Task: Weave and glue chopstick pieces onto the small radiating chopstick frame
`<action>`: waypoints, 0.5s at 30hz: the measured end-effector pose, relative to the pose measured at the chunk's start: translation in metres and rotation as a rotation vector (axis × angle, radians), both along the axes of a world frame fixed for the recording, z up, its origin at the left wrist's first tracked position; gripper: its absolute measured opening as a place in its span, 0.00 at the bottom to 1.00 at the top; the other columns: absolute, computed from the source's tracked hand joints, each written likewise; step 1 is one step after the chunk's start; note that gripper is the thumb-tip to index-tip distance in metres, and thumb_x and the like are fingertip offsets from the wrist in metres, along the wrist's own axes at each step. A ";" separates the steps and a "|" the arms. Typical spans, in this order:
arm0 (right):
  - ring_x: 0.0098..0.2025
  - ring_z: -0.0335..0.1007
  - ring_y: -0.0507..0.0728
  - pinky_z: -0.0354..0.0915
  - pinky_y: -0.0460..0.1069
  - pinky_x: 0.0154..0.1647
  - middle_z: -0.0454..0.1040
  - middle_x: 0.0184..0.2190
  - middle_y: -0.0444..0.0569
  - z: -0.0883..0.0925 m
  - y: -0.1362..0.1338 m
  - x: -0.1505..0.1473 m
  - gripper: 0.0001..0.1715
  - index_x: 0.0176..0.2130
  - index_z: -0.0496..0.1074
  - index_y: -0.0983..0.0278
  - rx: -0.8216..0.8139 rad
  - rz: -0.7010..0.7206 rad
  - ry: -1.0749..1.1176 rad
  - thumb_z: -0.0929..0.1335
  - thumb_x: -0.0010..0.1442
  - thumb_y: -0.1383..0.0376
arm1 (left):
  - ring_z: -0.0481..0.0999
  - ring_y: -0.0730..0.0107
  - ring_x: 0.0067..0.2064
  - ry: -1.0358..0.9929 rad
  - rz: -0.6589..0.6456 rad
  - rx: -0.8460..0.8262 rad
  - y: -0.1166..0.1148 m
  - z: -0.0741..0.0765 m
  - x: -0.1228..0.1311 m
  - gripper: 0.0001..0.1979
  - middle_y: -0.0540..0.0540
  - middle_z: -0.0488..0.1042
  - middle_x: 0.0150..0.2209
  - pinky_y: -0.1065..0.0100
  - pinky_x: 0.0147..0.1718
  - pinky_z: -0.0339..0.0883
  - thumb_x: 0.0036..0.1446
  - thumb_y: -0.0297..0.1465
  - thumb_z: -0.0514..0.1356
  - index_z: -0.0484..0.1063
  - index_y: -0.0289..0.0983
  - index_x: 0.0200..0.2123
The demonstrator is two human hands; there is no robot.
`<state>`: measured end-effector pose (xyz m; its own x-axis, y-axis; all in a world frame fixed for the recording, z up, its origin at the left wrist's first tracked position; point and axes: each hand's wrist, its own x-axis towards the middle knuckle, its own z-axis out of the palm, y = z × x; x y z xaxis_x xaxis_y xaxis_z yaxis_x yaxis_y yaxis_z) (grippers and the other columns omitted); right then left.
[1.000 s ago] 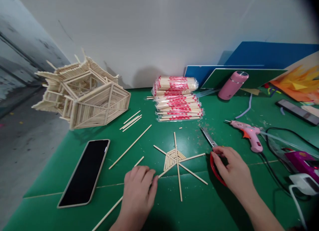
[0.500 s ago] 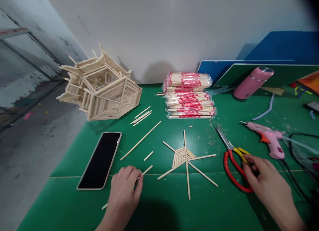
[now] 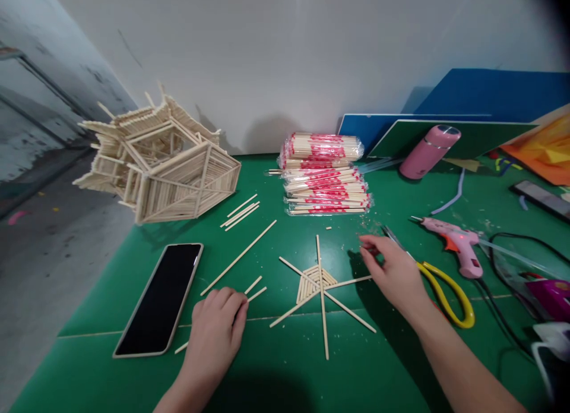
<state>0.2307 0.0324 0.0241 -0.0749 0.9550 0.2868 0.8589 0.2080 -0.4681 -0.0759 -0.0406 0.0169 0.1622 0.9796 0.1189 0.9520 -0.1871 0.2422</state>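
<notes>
My left hand [image 3: 218,324] rests low on the green table with its fingers closed on a thin wooden stick [image 3: 257,294]; the stick's other end shows left of the wrist. A short stick piece [image 3: 253,283] lies right beside the fingertips. Toward the right, my right hand [image 3: 392,270] is over the table with fingers bent and apart, holding nothing visible. It is near one arm of a star of crossed sticks [image 3: 324,318], which has shorter sticks filling part of its centre. Scissors [image 3: 469,312] with yellow and red handles lie partly hidden under the right hand and forearm.
A stick-built model [image 3: 191,187] stands at back left, near a phone [image 3: 160,300]. Plastic-wrapped stick bundles [image 3: 327,175] lie at the back. Loose sticks [image 3: 240,255] lie mid-table. A pink glue gun [image 3: 458,240], its cord and a pink bottle [image 3: 430,151] are at right.
My right hand has let go of the scissors' handle and moved left toward the star of sticks. The left hand with its stick has shifted slightly forward. The view has turned a little right.
</notes>
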 end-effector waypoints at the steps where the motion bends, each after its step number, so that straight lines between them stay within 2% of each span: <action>1: 0.36 0.68 0.53 0.63 0.46 0.37 0.71 0.35 0.47 -0.001 0.011 -0.009 0.13 0.42 0.67 0.62 -0.006 0.031 -0.008 0.61 0.55 0.64 | 0.67 0.64 0.32 -0.005 -0.001 0.007 0.000 0.000 0.001 0.09 0.47 0.69 0.28 0.64 0.30 0.57 0.55 0.30 0.50 0.68 0.38 0.28; 5: 0.34 0.67 0.54 0.62 0.46 0.33 0.72 0.35 0.47 -0.005 0.046 -0.034 0.12 0.39 0.69 0.61 -0.020 0.085 -0.052 0.62 0.54 0.67 | 0.68 0.64 0.33 -0.022 -0.002 0.043 -0.001 -0.002 0.001 0.09 0.47 0.70 0.29 0.64 0.31 0.57 0.56 0.30 0.50 0.68 0.38 0.29; 8: 0.34 0.67 0.55 0.60 0.47 0.32 0.72 0.33 0.48 -0.011 0.062 -0.042 0.08 0.34 0.71 0.61 -0.035 0.107 -0.074 0.63 0.53 0.67 | 0.68 0.64 0.33 -0.029 -0.007 0.103 -0.004 -0.004 -0.001 0.07 0.46 0.70 0.29 0.63 0.32 0.59 0.55 0.30 0.51 0.69 0.37 0.31; 11: 0.35 0.66 0.56 0.59 0.48 0.32 0.71 0.31 0.49 -0.015 0.067 -0.045 0.08 0.29 0.71 0.62 -0.047 0.121 -0.059 0.63 0.53 0.67 | 0.69 0.63 0.34 -0.047 0.005 0.228 -0.007 -0.003 -0.004 0.07 0.45 0.70 0.30 0.64 0.32 0.60 0.54 0.31 0.53 0.68 0.36 0.35; 15: 0.32 0.65 0.55 0.59 0.48 0.31 0.71 0.30 0.48 -0.010 0.056 -0.042 0.08 0.30 0.70 0.62 -0.069 0.123 0.023 0.62 0.54 0.66 | 0.69 0.65 0.35 -0.119 0.016 0.368 -0.008 0.011 0.004 0.06 0.45 0.70 0.31 0.64 0.33 0.61 0.53 0.28 0.54 0.68 0.35 0.35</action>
<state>0.1892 0.0884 0.0145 -0.1872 0.9565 0.2236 0.8176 0.2779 -0.5043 -0.0723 -0.0490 0.0278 0.1107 0.8701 0.4803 0.9247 -0.2673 0.2710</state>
